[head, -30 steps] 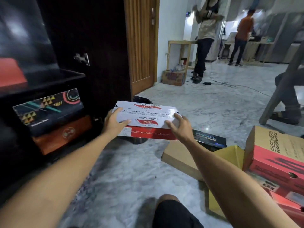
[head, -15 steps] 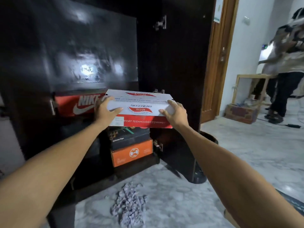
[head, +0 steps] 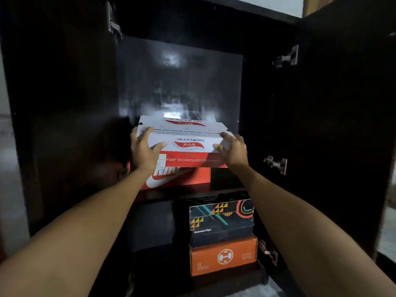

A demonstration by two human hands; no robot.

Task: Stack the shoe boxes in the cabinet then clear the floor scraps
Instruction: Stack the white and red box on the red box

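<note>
I hold a white and red Skechers shoe box by its two ends, my left hand on the left end and my right hand on the right. The box sits at the top of a red Nike box on the upper shelf of the black cabinet; whether it rests on it or hovers just above I cannot tell. On the lower shelf a dark patterned box lies on an orange box.
Both cabinet doors stand open, the right door with metal hinges facing in. Dark free room remains left of the lower stack and above the white box. A strip of pale floor shows at far right.
I turned from the floor to the cabinet and carried the white and red box up and forward, from in front of the shelves to the top of the Nike box.
</note>
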